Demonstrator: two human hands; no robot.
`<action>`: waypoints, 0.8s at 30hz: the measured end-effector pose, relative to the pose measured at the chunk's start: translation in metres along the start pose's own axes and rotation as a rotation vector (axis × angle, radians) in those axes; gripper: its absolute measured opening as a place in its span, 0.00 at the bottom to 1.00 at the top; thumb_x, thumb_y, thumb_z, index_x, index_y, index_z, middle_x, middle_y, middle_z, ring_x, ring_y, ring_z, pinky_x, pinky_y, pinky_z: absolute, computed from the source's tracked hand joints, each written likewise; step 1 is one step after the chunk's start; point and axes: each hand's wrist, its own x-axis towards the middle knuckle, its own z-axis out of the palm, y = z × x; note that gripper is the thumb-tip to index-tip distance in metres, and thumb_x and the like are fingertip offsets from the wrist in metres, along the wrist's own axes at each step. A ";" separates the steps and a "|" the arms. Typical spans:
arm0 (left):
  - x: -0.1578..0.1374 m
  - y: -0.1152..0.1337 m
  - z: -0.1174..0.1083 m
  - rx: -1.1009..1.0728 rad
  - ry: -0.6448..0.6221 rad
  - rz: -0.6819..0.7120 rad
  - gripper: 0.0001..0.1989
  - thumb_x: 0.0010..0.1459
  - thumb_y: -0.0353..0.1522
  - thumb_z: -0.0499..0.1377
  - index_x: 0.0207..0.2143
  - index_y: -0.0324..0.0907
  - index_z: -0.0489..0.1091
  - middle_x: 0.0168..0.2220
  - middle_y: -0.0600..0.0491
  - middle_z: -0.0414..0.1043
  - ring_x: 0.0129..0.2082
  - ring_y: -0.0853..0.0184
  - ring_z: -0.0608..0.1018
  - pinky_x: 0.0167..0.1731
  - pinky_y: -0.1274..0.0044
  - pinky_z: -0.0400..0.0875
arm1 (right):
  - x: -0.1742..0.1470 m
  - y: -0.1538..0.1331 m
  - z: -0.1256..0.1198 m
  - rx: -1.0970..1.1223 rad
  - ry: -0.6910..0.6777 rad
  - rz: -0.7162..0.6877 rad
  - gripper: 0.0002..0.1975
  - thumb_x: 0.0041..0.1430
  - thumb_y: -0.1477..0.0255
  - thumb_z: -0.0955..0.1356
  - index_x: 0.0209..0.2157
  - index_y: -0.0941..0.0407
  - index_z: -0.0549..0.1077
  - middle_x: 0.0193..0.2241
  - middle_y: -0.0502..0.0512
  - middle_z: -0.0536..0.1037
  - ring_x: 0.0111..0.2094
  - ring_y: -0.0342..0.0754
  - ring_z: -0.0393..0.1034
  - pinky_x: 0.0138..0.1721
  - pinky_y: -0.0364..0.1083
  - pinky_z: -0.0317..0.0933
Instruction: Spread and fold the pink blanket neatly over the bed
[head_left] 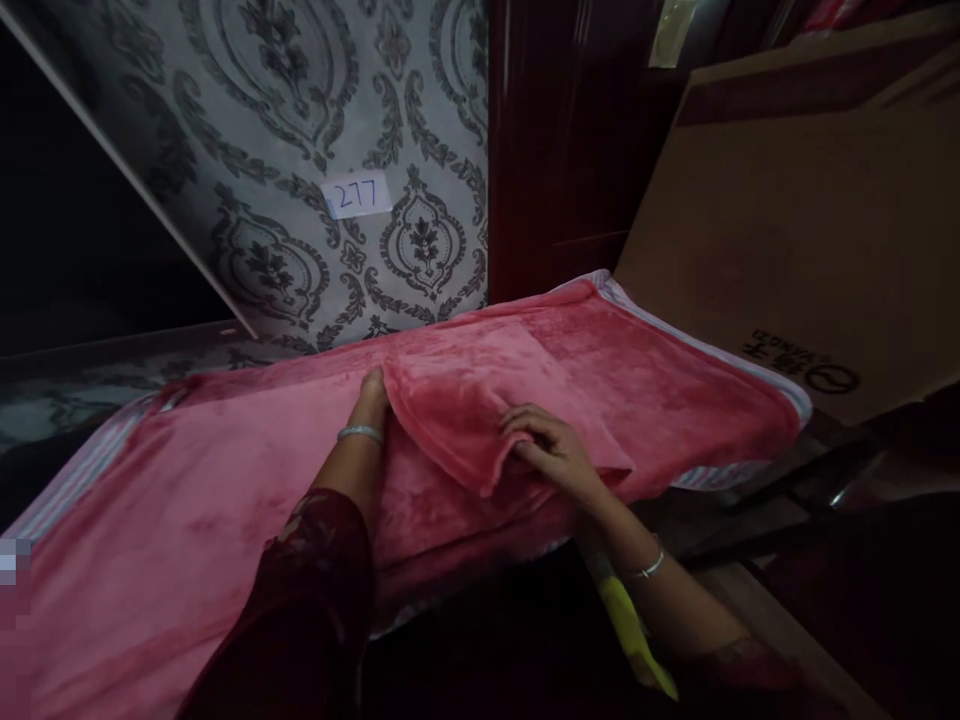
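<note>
A folded pink fleece cloth [450, 400] lies on a larger pink plush blanket [675, 390]. My right hand [551, 447] is closed on the near edge of the folded cloth, pinching it between thumb and fingers and lifting a corner. At the cloth's left edge is my left hand [373, 388]. Only its back near the wrist shows. Its fingers are hidden behind or under the fold, so I cannot see what they grip.
The blanket covers a long raised surface with striped edging. Behind it stand a patterned wall with a paper label [357, 194] and a dark red wooden panel [566, 150]. A large cardboard box [795, 230] leans at right. A yellow-green strip [630, 625] hangs below my right forearm.
</note>
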 end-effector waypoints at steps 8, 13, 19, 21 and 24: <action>-0.020 -0.018 -0.023 0.033 0.137 -0.106 0.06 0.56 0.33 0.62 0.28 0.41 0.71 0.20 0.54 0.71 0.25 0.64 0.79 0.30 0.74 0.79 | -0.027 0.016 0.019 -0.216 -0.090 0.044 0.13 0.64 0.73 0.64 0.44 0.51 0.80 0.53 0.60 0.77 0.57 0.56 0.70 0.57 0.59 0.65; -0.018 -0.014 -0.014 0.092 0.122 -0.165 0.05 0.56 0.32 0.65 0.30 0.39 0.73 0.20 0.52 0.72 0.26 0.62 0.80 0.33 0.72 0.80 | -0.007 -0.007 0.010 -0.273 0.145 0.018 0.09 0.67 0.67 0.66 0.37 0.51 0.79 0.44 0.58 0.79 0.49 0.56 0.73 0.54 0.58 0.67; -0.009 -0.016 -0.007 -0.009 0.096 -0.017 0.03 0.54 0.28 0.65 0.33 0.38 0.74 0.29 0.48 0.80 0.35 0.62 0.83 0.43 0.71 0.80 | -0.010 -0.021 0.004 -0.330 -0.010 -0.073 0.12 0.70 0.62 0.64 0.47 0.50 0.78 0.45 0.59 0.78 0.51 0.56 0.71 0.56 0.60 0.65; -0.008 -0.022 -0.009 -0.055 0.107 -0.025 0.03 0.55 0.28 0.64 0.33 0.38 0.74 0.30 0.47 0.80 0.37 0.60 0.83 0.44 0.70 0.80 | -0.023 -0.016 0.010 -0.357 -0.284 -0.079 0.16 0.66 0.64 0.68 0.54 0.50 0.76 0.52 0.61 0.76 0.55 0.59 0.68 0.58 0.61 0.63; -0.010 -0.030 -0.014 -0.083 0.094 -0.036 0.01 0.54 0.28 0.63 0.31 0.39 0.74 0.29 0.48 0.79 0.39 0.59 0.83 0.42 0.70 0.81 | -0.039 -0.005 0.019 -0.442 -0.495 -0.068 0.26 0.60 0.74 0.69 0.61 0.50 0.72 0.59 0.61 0.72 0.61 0.61 0.62 0.60 0.64 0.59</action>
